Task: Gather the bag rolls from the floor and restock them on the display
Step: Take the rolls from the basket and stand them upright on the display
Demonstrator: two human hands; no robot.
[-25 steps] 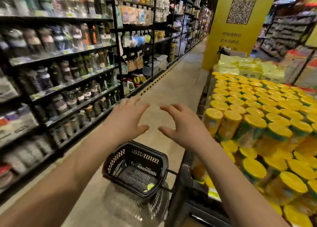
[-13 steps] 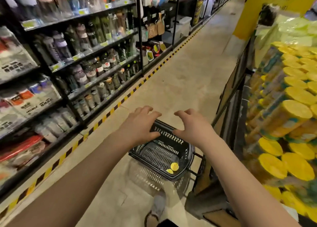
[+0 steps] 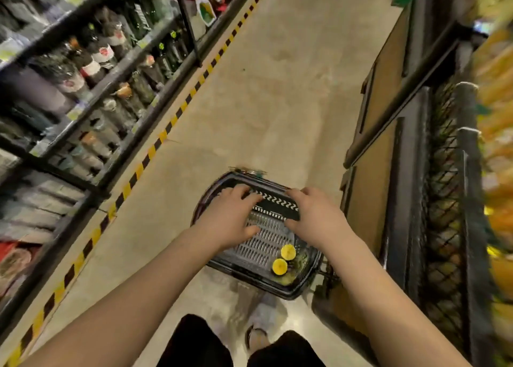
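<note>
Now the left hand [image 3: 230, 219] and the right hand [image 3: 315, 221] are seen spread side by side over the black plastic shopping basket [image 3: 290, 290]. Fingers are loosely bent and nothing is gripped by either; whether the basket is actually touched cannot be told. The basket, oval-rimmed with a slotted grid base, is set on the smooth, glossy beige concrete floor [image 3: 277, 89]. Two bag rolls [image 3: 288, 252], round yellow ends upward, are found close together in its near right corner. To the right, the black metal mesh display [image 3: 444, 205] is stacked with blurred yellow goods. To the left, dark metal shelves of glass bottles [image 3: 105, 58] are bordered by yellow-and-black striped floor tape [image 3: 166, 134]. Compared with a second ago, the hands have been lowered from in front of the display's yellow lids down to the basket. The view has been tipped floorward, and black-clad knees [image 3: 194, 344] and a sandalled foot [image 3: 256, 337] have been brought into sight.
</note>
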